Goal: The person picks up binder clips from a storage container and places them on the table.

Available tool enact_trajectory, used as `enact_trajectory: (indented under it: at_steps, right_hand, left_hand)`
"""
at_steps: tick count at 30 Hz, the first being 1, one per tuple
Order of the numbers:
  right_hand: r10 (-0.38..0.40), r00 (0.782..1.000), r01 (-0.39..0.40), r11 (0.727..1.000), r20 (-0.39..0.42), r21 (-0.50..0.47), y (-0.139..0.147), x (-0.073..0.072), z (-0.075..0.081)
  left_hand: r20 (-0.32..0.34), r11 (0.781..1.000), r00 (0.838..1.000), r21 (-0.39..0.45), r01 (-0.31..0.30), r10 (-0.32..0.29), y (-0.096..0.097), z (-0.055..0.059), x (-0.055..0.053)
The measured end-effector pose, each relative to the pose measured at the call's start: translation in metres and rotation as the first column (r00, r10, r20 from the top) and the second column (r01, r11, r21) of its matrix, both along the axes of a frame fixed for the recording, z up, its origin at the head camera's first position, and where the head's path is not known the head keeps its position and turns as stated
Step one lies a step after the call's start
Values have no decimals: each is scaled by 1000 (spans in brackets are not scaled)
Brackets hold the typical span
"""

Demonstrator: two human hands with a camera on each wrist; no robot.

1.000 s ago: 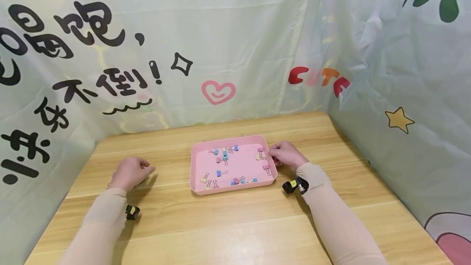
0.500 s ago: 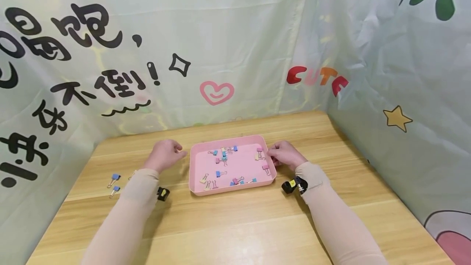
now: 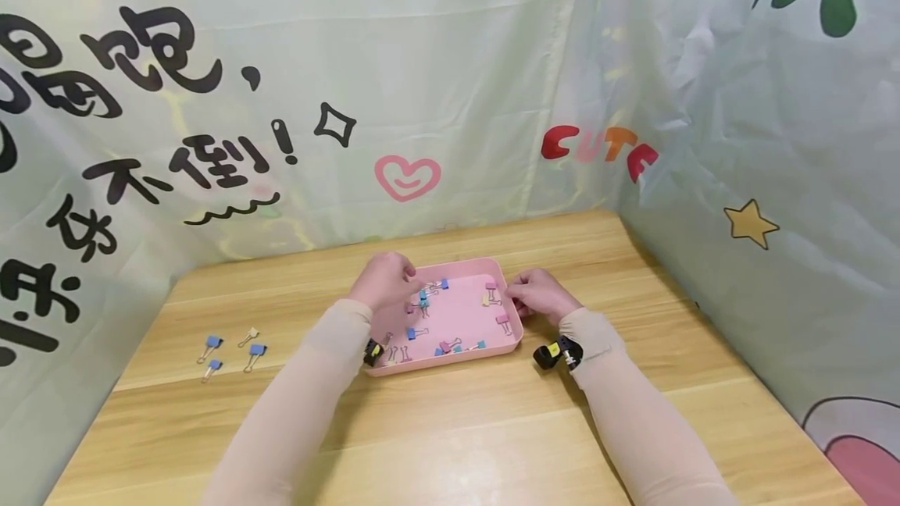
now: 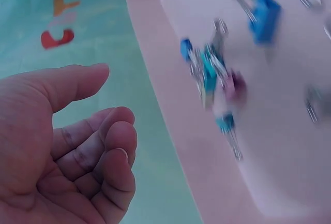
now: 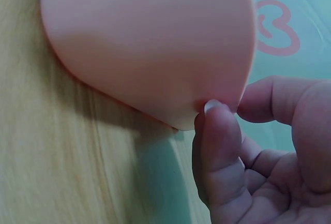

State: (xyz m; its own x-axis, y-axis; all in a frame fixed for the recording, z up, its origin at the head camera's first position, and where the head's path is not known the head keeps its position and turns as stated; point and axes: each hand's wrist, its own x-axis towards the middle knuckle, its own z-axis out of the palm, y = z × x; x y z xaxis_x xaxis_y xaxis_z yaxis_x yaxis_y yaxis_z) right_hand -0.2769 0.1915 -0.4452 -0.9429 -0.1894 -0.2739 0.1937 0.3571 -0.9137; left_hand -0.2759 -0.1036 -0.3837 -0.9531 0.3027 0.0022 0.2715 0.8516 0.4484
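The pink tray presents its outer wall at 12 o'clock in the view. At 4 o'clock, the right hand pinches the tray's edge between its digits. Wooden tabletop: 8 o'clock, bordering the tray. Pale green curtain bearing a pink printed heart: 2 o'clock.

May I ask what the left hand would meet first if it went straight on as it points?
Most likely the cluster of binder clips inside the pink tray, just ahead of the left hand. Its height is hard to judge, so it might pass over them.
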Motion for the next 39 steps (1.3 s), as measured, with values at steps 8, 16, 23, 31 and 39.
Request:
enact_trajectory:
  at_steps: [8, 16, 23, 31, 39]
  right_hand:
    - [-1, 1000, 1, 1000, 1, -2, -2, 0, 0]
    - [5, 1000, -5, 1000, -21, 12, -1, 1, 2]
    - [4, 1000, -4, 1000, -20, 0, -1, 1, 2]
    - [-1, 1000, 1, 1000, -25, -1, -4, 3, 2]
    - [5, 1000, -5, 1000, -26, 2, -2, 2, 1]
  left_hand:
    - [3, 989, 990, -38, 144, -144, 43, -13, -15]
    - [28, 977, 980, -79, 199, -197, 81, -26, -24]
    - [73, 979, 977, -40, 202, -199, 96, -42, -27]
    - [76, 964, 965, -78, 255, -249, 105, -51, -31]
    - [75, 963, 964, -68, 262, -257, 107, -51, -32]
